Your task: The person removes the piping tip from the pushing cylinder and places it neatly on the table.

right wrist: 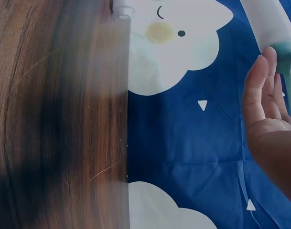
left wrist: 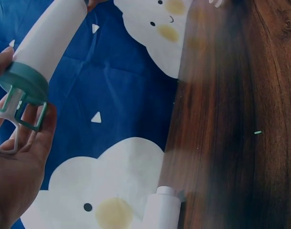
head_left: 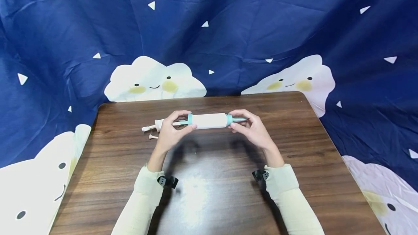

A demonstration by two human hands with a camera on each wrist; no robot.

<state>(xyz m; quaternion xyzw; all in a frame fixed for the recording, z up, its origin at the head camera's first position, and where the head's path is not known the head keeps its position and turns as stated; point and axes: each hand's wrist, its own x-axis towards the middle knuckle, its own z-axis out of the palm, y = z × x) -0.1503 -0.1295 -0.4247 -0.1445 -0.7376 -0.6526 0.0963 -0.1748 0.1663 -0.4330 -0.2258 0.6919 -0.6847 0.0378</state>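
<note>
A large white syringe-like tube [head_left: 209,121] with teal ends is held level between both hands above the far part of the table. My left hand [head_left: 171,131] grips its left teal collar, thumb in front and fingers behind. In the left wrist view, teal loops and a white ring handle [left wrist: 14,136] stick out of that collar [left wrist: 26,81] beside the palm. My right hand [head_left: 253,130] pinches the other teal end, whose thin nozzle [right wrist: 289,90] points along the fingers in the right wrist view.
Behind the left hand lie white pieces, among them a rod-like one [head_left: 148,128] and a small flared one [head_left: 152,136]. A white bottle-shaped thing [left wrist: 163,212] shows in the left wrist view. The brown wooden table [head_left: 212,162] ends at a blue cloth [head_left: 228,35] with clouds.
</note>
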